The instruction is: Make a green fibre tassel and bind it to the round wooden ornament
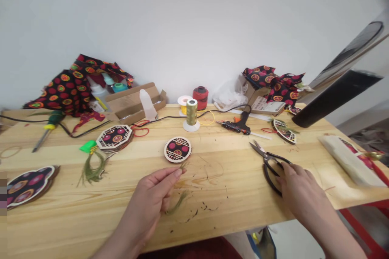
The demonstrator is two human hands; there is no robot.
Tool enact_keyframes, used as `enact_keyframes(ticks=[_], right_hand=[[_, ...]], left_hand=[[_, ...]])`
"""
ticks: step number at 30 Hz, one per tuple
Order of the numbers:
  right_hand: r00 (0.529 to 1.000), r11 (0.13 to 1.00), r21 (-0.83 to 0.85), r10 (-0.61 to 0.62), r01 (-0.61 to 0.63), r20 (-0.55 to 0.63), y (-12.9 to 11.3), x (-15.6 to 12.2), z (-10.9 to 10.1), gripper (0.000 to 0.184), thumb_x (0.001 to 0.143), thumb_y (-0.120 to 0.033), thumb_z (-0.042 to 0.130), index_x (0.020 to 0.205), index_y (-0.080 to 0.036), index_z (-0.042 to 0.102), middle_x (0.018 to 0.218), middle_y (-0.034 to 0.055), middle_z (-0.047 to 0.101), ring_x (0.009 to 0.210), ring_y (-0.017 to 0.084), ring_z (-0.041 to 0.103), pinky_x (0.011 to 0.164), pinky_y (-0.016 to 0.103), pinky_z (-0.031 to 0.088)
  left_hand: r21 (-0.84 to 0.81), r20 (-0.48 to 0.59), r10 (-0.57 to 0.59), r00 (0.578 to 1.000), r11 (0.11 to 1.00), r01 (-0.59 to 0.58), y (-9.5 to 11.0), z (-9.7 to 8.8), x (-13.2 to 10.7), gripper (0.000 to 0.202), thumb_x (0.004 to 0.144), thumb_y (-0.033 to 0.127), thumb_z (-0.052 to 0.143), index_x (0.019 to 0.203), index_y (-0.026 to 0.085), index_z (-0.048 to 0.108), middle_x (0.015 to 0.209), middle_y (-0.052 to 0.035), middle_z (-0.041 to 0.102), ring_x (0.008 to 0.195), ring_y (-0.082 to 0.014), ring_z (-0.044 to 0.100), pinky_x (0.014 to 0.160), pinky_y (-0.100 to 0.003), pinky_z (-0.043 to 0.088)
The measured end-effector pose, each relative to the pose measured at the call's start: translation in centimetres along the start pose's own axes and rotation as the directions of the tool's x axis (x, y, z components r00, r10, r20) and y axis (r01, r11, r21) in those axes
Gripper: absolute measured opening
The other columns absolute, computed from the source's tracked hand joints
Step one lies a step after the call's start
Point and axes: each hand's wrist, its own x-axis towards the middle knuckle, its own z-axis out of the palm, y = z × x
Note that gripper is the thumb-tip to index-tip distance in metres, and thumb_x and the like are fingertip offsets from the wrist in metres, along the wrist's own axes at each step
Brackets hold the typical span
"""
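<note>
My left hand [154, 198] pinches a small tuft of olive-green thread [179, 202] just above the wooden table [212, 194], its fingertips close to a round wooden ornament [178, 149] covered in red-and-black patterned fabric. My right hand [299, 190] rests on the handles of black scissors [269, 158] lying at the right, with the blades pointing away from me. Short thread clippings are scattered between the two hands.
A gold thread spool [191, 113], a red spool [200, 97] and a black glue gun [238, 126] stand behind. Octagonal ornaments [115, 137], a green tassel [92, 170], a screwdriver [48, 127], a cardboard box [133, 103] and patterned fabric [75, 85] fill the left.
</note>
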Motion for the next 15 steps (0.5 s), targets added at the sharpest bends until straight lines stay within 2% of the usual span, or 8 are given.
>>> enact_keyframes(ticks=[4, 8, 12, 15], right_hand=[[0.997, 0.996, -0.081, -0.043, 0.048, 0.059, -0.1, 0.4, 0.1, 0.037, 0.076, -0.014, 0.046, 0.109, -0.001, 0.057, 0.107, 0.0213, 0.061, 0.096, 0.031, 0.057, 0.084, 0.039, 0.047], [0.996, 0.997, -0.075, -0.027, 0.034, 0.09, -0.4, 0.5, -0.5, 0.041, 0.072, -0.012, 0.046, 0.111, 0.0, 0.056, 0.104, 0.0215, 0.061, 0.096, 0.032, 0.057, 0.083, 0.04, 0.048], [0.992, 0.998, 0.063, -0.002, -0.006, 0.123, -0.7, 0.2, -1.2, 0.043, 0.069, -0.017, 0.05, 0.11, -0.005, 0.056, 0.103, 0.0198, 0.059, 0.093, 0.032, 0.059, 0.078, 0.042, 0.05], [0.994, 0.954, 0.299, -0.008, -0.026, 0.11, -1.5, -0.1, -2.8, 0.038, 0.072, -0.026, 0.05, 0.107, -0.011, 0.056, 0.104, 0.016, 0.057, 0.084, 0.028, 0.06, 0.075, 0.041, 0.049]], left_hand=[[-0.015, -0.007, 0.006, 1.0, 1.0, -0.006, 0.2, 0.0, -0.3, 0.028, 0.065, 0.038, 0.073, 0.078, 0.013, 0.07, 0.045, 0.0118, 0.022, 0.042, -0.0035, 0.014, 0.036, -0.015, 0.014], [-0.042, -0.009, 0.012, 1.0, 0.999, -0.012, 0.4, 0.0, -0.5, 0.028, 0.066, 0.036, 0.073, 0.079, 0.012, 0.07, 0.047, 0.0109, 0.026, 0.043, -0.0031, 0.016, 0.036, -0.014, 0.015], [-0.059, -0.014, 0.009, 1.0, 0.998, -0.01, 0.4, -0.1, -0.5, 0.029, 0.067, 0.036, 0.072, 0.083, 0.012, 0.07, 0.046, 0.0112, 0.025, 0.043, -0.0033, 0.016, 0.036, -0.013, 0.015], [-0.06, -0.008, 0.006, 1.0, 0.998, -0.007, 0.3, -0.1, -0.5, 0.028, 0.068, 0.036, 0.071, 0.082, 0.012, 0.07, 0.045, 0.0116, 0.024, 0.042, -0.0035, 0.016, 0.036, -0.013, 0.016]])
